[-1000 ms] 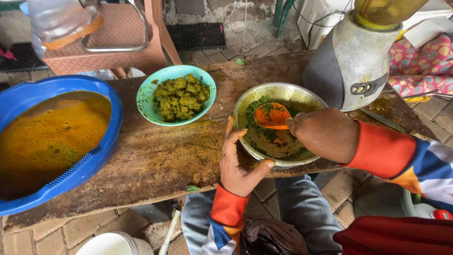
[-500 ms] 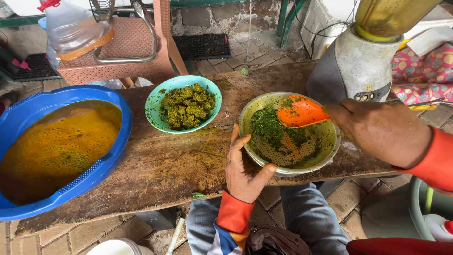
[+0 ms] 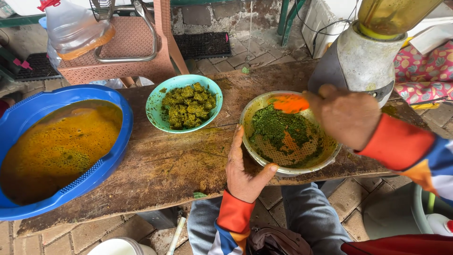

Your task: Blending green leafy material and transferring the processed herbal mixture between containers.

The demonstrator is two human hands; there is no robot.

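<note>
Soft even daylight, faint shadows, sharp focus, slight wide-angle bending at edges.

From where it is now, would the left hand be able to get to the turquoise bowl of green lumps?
Probably yes. The left hand steadies the metal strainer bowl, and the turquoise bowl sits just beside it with only bare wooden board between.
</note>
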